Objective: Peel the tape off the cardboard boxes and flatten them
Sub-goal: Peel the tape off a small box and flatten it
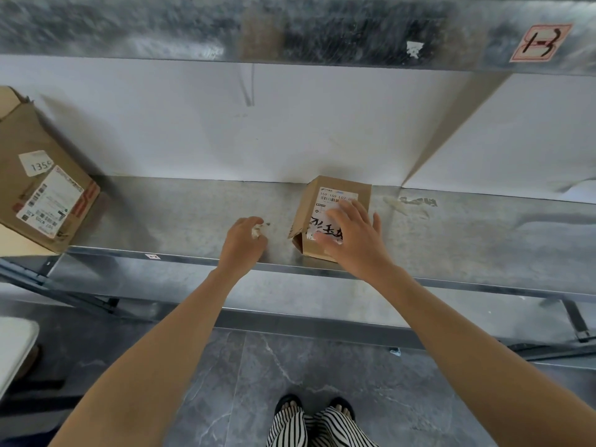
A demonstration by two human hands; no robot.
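Observation:
A small cardboard box (335,191) with a white shipping label lies on the metal shelf (193,208), its near end flap open. My right hand (351,235) rests on top of it with fingers spread and fairly straight. Left of the box, my left hand (243,238) curls around a small crumpled wad of tape (257,232). A larger cardboard box (42,185) with labels and red-printed tape sits tilted at the shelf's far left end.
An upper metal shelf (290,27) with a "1-3" tag (540,42) hangs overhead. A white wall backs the shelf. Tape residue (409,204) sticks to the shelf right of the small box. Grey tile floor and my feet are below.

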